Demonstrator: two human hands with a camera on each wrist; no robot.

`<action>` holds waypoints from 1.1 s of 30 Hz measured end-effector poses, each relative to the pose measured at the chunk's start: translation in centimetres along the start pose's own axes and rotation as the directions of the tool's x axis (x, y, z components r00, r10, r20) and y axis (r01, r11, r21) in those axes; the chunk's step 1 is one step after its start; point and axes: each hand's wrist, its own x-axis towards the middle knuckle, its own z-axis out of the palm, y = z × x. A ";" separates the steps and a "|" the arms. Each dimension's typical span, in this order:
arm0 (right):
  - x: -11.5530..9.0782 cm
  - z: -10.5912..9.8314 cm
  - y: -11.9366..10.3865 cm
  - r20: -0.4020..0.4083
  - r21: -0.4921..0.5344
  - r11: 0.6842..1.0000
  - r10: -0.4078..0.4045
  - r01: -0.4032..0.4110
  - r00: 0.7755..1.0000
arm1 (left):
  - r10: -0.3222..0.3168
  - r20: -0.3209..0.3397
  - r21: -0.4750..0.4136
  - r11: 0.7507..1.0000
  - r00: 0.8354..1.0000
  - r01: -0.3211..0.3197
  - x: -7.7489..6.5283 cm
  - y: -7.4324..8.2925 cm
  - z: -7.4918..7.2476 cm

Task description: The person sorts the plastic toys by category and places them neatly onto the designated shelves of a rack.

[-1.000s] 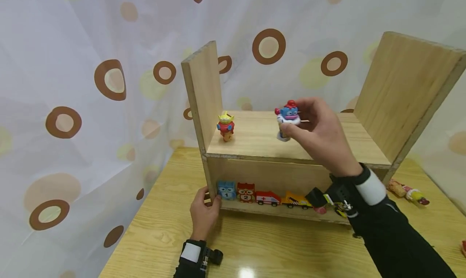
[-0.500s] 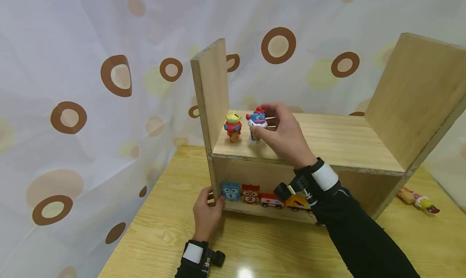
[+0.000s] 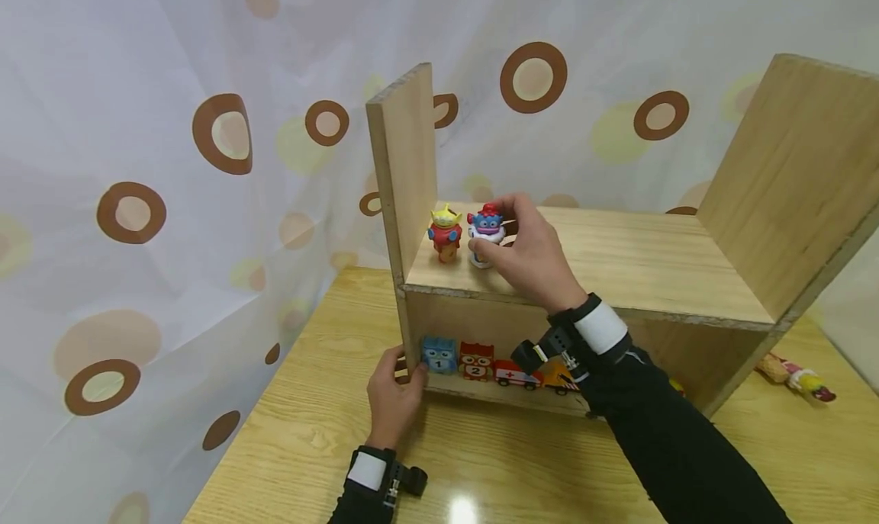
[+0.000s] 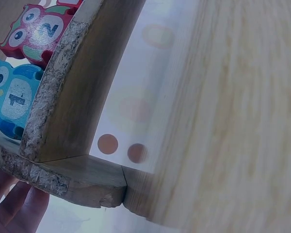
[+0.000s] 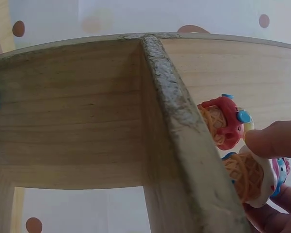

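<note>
My right hand (image 3: 536, 257) pinches a toy ice-cream-cone figurine (image 3: 486, 224) between thumb and fingers. This figurine has a blue face, red top and white collar, and sits upright at the upper board's left part. Left of it stands a yellow-and-red cone figurine (image 3: 445, 234), close by; its waffle base (image 5: 213, 122) shows in the right wrist view. My left hand (image 3: 394, 402) grips the lower left side panel (image 4: 87, 182) of the wooden shelf (image 3: 659, 272), thumb in front, fingers on the outer side. The right fingers partly hide the held figurine.
On the lower level stand a blue owl block (image 3: 439, 355), a red owl block (image 3: 476, 361), a toy ambulance (image 3: 515, 374) and a yellow toy truck (image 3: 559, 377), partly behind my right arm. More figurines (image 3: 796, 377) lie on the table (image 3: 295, 402) at right. Tall side panels flank the upper board.
My right hand has carried the blue-faced figurine leftward and down onto the upper board, beside the yellow-and-red one. My left hand keeps its grip on the shelf. The head view has shifted slightly.
</note>
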 end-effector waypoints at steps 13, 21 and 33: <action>0.0 -0.2 0.5 0.076 -0.025 1.000 -0.001 0.003 0.997 | -0.002 0.001 -0.001 1.000 1.000 0.002 0.3 0.2 0.2; 0.0 -0.2 0.5 0.095 -0.011 1.000 0.008 -0.007 0.995 | 0.006 -0.012 -0.007 1.000 1.000 -0.006 0.3 -0.1 0.3; -1.5 -1.4 0.4 -0.044 0.016 0.999 -0.036 0.037 0.998 | -0.004 -0.007 -0.023 1.000 1.000 0.003 0.0 -0.2 0.3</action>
